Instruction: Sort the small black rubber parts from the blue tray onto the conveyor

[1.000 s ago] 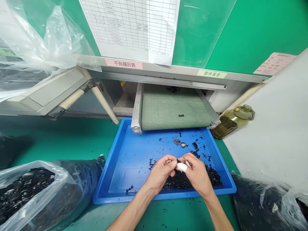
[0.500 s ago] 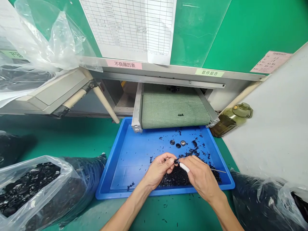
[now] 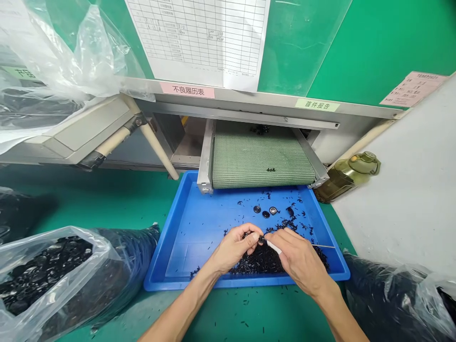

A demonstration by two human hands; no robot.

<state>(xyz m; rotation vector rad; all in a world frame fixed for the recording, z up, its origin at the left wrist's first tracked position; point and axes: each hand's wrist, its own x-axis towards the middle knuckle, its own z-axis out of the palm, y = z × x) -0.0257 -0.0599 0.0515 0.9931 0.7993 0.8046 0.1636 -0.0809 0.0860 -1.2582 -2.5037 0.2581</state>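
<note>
Over the blue tray (image 3: 192, 223), my left hand (image 3: 238, 244) pinches a small black plastic part (image 3: 261, 240) between thumb and fingertips. My right hand (image 3: 299, 254) meets it from the other side, its fingers closed at the part, with a white wrap (image 3: 273, 246) on one digit. A thin stick (image 3: 323, 246) shows beyond the right hand; whether that hand holds it I cannot tell. Below both hands lies a heap of small black scraps (image 3: 263, 263). Several round black parts (image 3: 273, 210) rest farther back in the tray.
A green mesh conveyor belt (image 3: 263, 156) ends above the tray's far side. At left stands an open plastic bag of black parts (image 3: 124, 266), at right another bag (image 3: 388, 294). An olive bottle (image 3: 347, 175) leans by the wall. Scraps lie on the green floor (image 3: 245, 313).
The camera view has shifted slightly. Both hands stay together at the small black part, with hardly any change in their grip.
</note>
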